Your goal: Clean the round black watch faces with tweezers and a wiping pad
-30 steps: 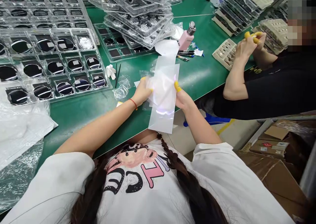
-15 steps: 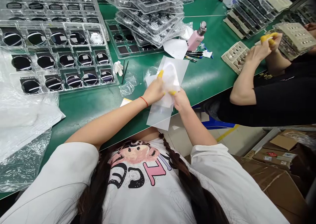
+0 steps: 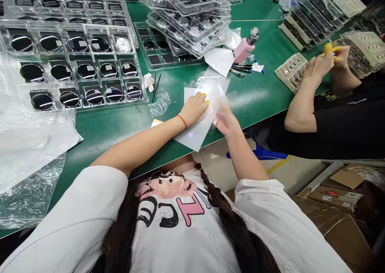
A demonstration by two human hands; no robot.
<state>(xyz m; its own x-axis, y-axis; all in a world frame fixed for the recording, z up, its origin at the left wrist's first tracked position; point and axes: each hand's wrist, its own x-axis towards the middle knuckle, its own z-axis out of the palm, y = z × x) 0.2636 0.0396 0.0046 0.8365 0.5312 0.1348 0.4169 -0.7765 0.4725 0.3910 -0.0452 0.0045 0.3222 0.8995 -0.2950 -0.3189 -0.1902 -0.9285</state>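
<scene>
My left hand, with yellow finger covers and a red cord at the wrist, has its fingers pressed together on a translucent white sheet. The sheet lies aslant over the green table near its front edge. My right hand is at the sheet's right side, palm partly turned up. Its fingers are smeared by motion near some clear film, and their grip does not show. A white paper piece lies just beyond the sheet. Crumpled clear film lies left of my hands.
Clear trays with dark round lenses fill the left, above plastic bags. Stacked trays stand behind. A pink bottle and pens lie right of them. A co-worker's hands work beside a beige tray.
My left hand has turned from a thumb-up pinch to fingers down on the sheet. My right hand has moved slightly right and down, away from the left. The sheets between them have shifted.
</scene>
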